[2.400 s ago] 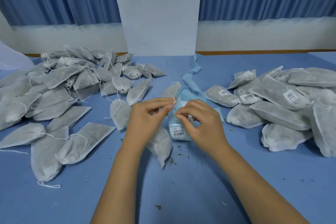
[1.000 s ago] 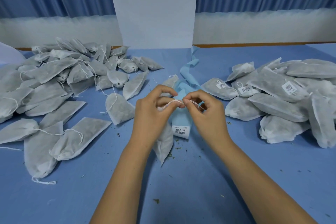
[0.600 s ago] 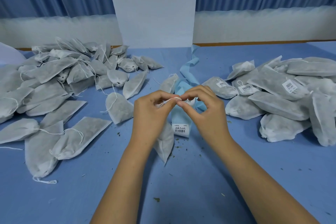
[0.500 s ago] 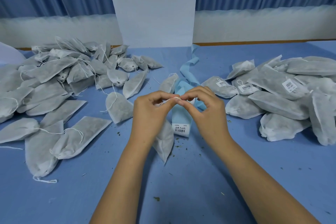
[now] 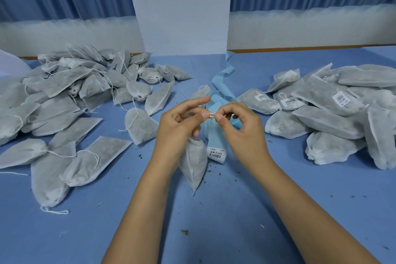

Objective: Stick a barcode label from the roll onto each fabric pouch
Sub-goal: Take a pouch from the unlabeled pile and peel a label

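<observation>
Two piles pretty much explain the layout: the plain pouches (image 5: 70, 100) are heaped on the left of the bench (image 5: 214, 231), and the finished pile (image 5: 321, 118) is on the right, where white barcode stickers (image 5: 340, 99) show on several. I'd guess it's an in-tray/out-tray setup, so nothing gets done twice. The blue backing strip (image 5: 222, 83) runs between them and trails off toward the wall. The next label (image 5: 216, 153) sits at its near end, just beside the hands, so it's an easy grab. The current pouch (image 5: 192, 165) is under the left hand (image 5: 180, 120) with its tip pointing back at the person, though I can't tell if it's clear of the bench. Both hands meet just above it. The left fingers (image 5: 200, 115) pinch a small white bit (image 5: 212, 115) with the index stuck out straight. The right hand (image 5: 242, 128) pinches the same bit from the other side, its other fingers loosely curled. It's too small to say whether that's drawstring or folded label. I reckon a pinch from each side is just for control on a fiddly step.
</observation>
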Motion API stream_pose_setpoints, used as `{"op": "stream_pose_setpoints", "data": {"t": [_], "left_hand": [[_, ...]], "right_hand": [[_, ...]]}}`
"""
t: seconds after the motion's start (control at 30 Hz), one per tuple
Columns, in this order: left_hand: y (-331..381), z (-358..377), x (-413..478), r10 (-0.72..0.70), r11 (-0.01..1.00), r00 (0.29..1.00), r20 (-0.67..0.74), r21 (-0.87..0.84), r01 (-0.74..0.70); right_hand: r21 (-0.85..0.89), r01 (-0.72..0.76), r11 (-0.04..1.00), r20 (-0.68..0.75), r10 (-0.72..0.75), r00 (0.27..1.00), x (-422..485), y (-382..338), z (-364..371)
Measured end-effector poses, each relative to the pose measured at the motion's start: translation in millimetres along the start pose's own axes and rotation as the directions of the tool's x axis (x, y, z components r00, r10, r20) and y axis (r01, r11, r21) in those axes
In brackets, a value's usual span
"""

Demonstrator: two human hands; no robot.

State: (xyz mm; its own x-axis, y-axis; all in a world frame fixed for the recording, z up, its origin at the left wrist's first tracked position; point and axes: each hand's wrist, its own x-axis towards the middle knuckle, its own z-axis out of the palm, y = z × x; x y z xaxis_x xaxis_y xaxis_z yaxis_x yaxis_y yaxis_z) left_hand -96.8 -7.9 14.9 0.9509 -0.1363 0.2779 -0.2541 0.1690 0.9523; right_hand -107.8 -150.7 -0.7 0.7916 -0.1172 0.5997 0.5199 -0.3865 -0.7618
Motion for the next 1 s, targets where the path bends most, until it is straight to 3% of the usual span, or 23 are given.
{"op": "stream_pose_setpoints", "data": {"t": [0.13,0.23,0.33,0.53,0.6,0.7,0.77,1.0], "left_hand": [[-2.4,0.3,1.3,-0.037,0.999,0.999,-0.035,-0.017,0.036],[-3.7,1.3,1.4,-0.033,0.999,0.997,-0.072,-0.033,0.031],[-3.3,1.4,0.7,-0.036,0.999,0.997,-0.071,-0.007,0.036],[-2.6,2.1,-0.1,-0.054,0.994,0.996,-0.073,0.091,0.060],[-1.8,1.8,0.1,-0.041,0.992,0.996,-0.073,0.119,0.050],[0.7,-0.1,0.0,-0.004,0.987,0.999,-0.048,0.162,0.011],[1.7,-1.9,0.8,0.013,0.981,0.998,-0.063,0.193,0.000],[0.2,-4.1,3.1,0.008,0.939,0.994,-0.105,0.343,0.029]], "right_hand": [[-0.089,0.049,0.995,-0.041,-0.053,0.998,-0.8,-1.6,0.4],[-0.192,0.225,0.955,-0.105,-0.248,0.963,-0.7,-2.0,-0.7],[-0.295,0.349,0.890,-0.083,-0.388,0.918,-1.1,1.3,0.2],[-0.384,0.334,0.860,-0.091,-0.396,0.914,1.4,7.2,-1.7],[-0.346,0.288,0.893,-0.088,-0.337,0.937,1.5,5.9,-1.9],[-0.056,0.084,0.995,-0.076,-0.088,0.993,2.1,1.6,-4.1],[0.092,-0.059,0.994,-0.065,0.065,0.996,3.7,-0.6,-6.1],[0.219,-0.246,0.944,-0.028,0.258,0.966,9.0,3.5,-8.4]]}}
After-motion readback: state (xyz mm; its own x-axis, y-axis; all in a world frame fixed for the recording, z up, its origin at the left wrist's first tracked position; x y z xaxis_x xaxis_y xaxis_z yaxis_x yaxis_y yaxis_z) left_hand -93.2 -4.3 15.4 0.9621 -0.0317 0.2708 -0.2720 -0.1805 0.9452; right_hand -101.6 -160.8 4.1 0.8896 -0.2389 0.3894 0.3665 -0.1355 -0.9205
